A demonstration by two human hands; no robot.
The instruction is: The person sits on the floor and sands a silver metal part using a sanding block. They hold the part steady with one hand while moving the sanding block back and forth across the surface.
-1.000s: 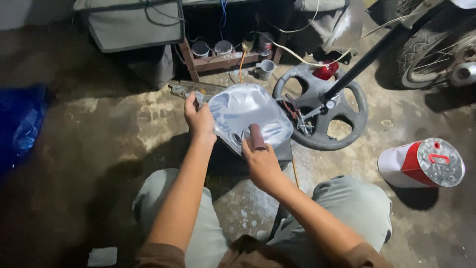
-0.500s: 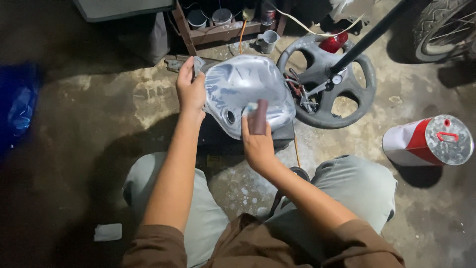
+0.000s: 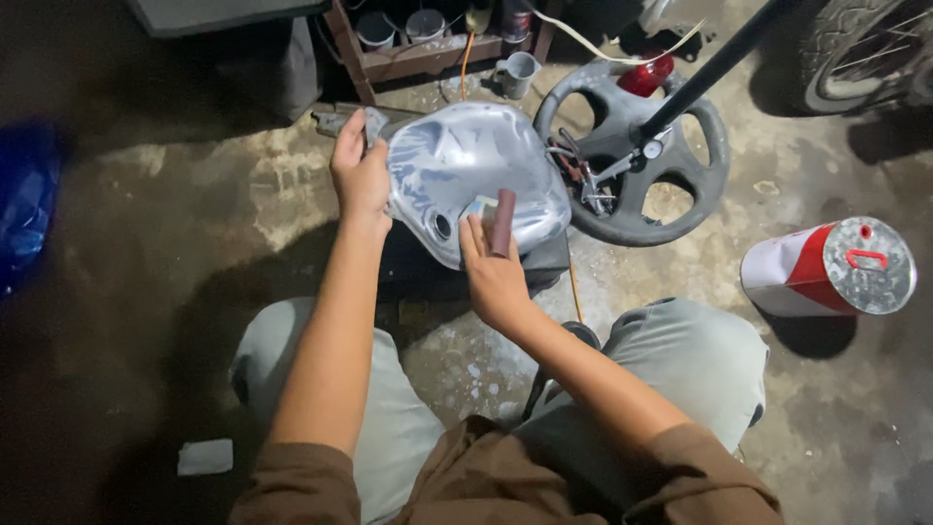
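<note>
**Two hands on one bare metal tank**

I sit low on a concrete floor [image 3: 146, 224], knees apart, with one silver tank [image 3: 466, 175] propped in front of me on a dark block [image 3: 544, 264]. The tank is bare, scuffed metal with one round hole [image 3: 442, 227] near its lower edge.

My left hand [image 3: 360, 175] grips the tank's left edge, fingers curled together over the rim, thumb on the near face. My right hand [image 3: 494, 277] lies on the near side of the tank, fingers straight and pressed together, pinning one brown strip of sandpaper [image 3: 503, 222] flat against the metal. The strip stands upright under my fingertips, just right of the hole.

Around me I count one of most things. One grey wheel [image 3: 632, 165] with oval cut-outs lies flat just right of the tank, a dark pole [image 3: 719, 63] slanting up from its hub. One red cap [image 3: 646, 76] sits at the wheel's far rim. One red-and-white can [image 3: 826, 267] lies on its side well to the right. One tyre [image 3: 865, 49] shows in the top right corner. A wooden shelf [image 3: 428, 53] at the back holds at least two round tins [image 3: 398, 27], and one small metal cup [image 3: 517, 73] stands in front of it. One blue bag [image 3: 24, 209] sits at the far left, one pale scrap [image 3: 205, 457] by my left knee.
</note>
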